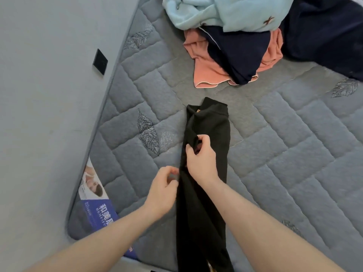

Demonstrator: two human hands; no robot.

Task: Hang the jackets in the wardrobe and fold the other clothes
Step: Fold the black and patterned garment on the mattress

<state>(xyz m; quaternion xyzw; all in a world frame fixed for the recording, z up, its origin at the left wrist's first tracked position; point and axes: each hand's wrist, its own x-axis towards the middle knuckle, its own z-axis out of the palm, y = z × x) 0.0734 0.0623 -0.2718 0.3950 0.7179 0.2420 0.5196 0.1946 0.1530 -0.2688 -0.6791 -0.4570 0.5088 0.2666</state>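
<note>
A long black garment (208, 132) lies lengthwise on the grey quilted mattress (284, 154), its waistband end pointing away from me. My right hand (200, 160) rests on its middle and pinches a fold of the black cloth between thumb and fingers. My left hand (163, 191) is at the garment's left edge with curled fingers, pinching that edge. The near end of the garment runs off the mattress towards me.
A heap of clothes lies at the far side: a light blue patterned garment (231, 12), a navy one (239, 55) and a salmon pink one (208, 75). A grey wall (49, 95) with a black square plate (100, 62) borders the mattress on the left.
</note>
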